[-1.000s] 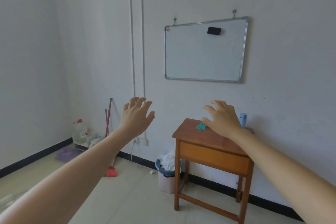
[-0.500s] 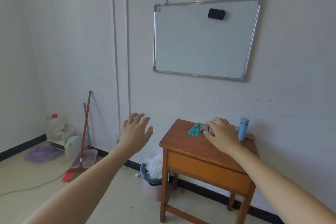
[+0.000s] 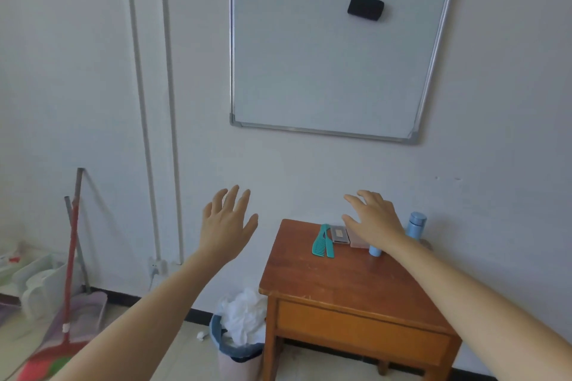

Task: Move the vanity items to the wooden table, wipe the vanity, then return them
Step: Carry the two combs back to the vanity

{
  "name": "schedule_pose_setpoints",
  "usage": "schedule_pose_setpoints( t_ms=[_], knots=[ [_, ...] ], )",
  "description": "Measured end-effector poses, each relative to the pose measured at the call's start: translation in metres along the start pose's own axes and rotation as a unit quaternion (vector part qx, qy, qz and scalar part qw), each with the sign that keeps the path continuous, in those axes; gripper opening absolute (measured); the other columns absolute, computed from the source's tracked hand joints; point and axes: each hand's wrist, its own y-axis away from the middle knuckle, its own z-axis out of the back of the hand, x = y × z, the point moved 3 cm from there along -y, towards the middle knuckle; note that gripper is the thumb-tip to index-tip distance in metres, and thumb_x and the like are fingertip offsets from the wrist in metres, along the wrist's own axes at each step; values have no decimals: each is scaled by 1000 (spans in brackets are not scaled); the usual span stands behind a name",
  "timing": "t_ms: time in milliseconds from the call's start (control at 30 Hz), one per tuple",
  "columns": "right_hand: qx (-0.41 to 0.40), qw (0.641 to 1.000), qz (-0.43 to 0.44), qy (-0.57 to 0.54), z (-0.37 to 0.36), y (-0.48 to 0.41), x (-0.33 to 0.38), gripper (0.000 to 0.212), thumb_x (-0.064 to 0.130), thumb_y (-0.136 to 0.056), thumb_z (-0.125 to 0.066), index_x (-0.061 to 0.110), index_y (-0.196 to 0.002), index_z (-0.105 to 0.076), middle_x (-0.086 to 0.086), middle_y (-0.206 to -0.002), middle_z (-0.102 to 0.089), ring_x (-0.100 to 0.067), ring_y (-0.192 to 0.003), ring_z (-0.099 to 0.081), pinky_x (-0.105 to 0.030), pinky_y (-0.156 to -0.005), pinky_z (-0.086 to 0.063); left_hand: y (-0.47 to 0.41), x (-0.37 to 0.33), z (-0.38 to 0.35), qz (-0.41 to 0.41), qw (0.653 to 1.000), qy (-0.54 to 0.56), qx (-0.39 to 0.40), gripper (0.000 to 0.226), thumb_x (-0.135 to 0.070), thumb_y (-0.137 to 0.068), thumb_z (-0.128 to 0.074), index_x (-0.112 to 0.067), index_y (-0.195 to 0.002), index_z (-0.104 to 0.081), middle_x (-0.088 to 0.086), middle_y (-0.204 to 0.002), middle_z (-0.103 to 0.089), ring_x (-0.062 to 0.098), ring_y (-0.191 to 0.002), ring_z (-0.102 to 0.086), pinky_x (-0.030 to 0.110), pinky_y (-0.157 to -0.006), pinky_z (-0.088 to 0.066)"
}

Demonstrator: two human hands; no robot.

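Presently, bench (image 3: 340,281) holds comb (image 3: 322,241), grey case (image 3: 339,234), flask (image 3: 415,225); our left hand (image 3: 227,223) and right hand (image 3: 374,219) hover wide, empty. We judge: collecting step; next, grip one.

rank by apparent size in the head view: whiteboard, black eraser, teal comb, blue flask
1. Metal-framed white whiteboard
2. Black rectangular eraser
3. Teal plastic comb and light blue cylindrical flask: too alike to rank

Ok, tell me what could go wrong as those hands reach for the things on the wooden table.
The right hand hovers over the pink box, and its wrist crosses just above the small blue bottle; lowering could tip it. The upright flask beside the wrist might topple too.
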Motion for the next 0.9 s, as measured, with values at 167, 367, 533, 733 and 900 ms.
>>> schedule_pose_setpoints(
  t_ms=[167, 367, 533, 733, 900],
  knots=[
    [53, 999, -1, 13, -53, -14, 5, 47, 41, -95, -38, 22, -137, -34, -5, -139, -40, -22, -128, -34, -33, -97, -34, -19, 12, -66, -3, 997, 28, 66, 57, -42, -96, -30, -19, -145, -15, 3, -155, -13, 24, -142, -5, 40, -113, -13],
    [79, 996, -32, 0, -103, -27, -12, 42, 40, -93, -42, 21, -130, -42, -1, -129, -48, -20, -118, -43, -35, -91, -40, -33, 10, -132, 1, 989, 37, 140, 57, -43, -96, -28, -20, -146, -12, 3, -155, -9, 24, -142, -3, 39, -114, -12],
    [113, 991, -65, -33, -145, -51, -35, 45, 39, -94, -41, 22, -135, -38, -1, -132, -46, -19, -120, -43, -35, -94, -39, -57, -4, -177, -10, 983, 24, 180, 56, -41, -97, -27, -22, -146, -9, 2, -155, -7, 23, -143, -1, 39, -114, -10],
    [153, 977, -110, -102, -210, -87, -70, 46, 39, -94, -42, 20, -136, -37, -2, -135, -44, -20, -124, -40, -34, -99, -38, -107, -28, -245, -6, 976, 14, 218, 56, -40, -96, -27, -22, -146, -10, 1, -155, -6, 23, -143, -1, 39, -115, -11],
    [233, 953, -130, -142, -267, -108, -100, 46, 37, -95, -41, 21, -138, -34, -4, -139, -40, -21, -127, -36, -37, -102, -35, -138, -56, -304, 17, 966, 12, 258, 54, -39, -97, -28, -22, -146, -12, 1, -156, -7, 23, -143, -3, 40, -115, -11]
  ],
)
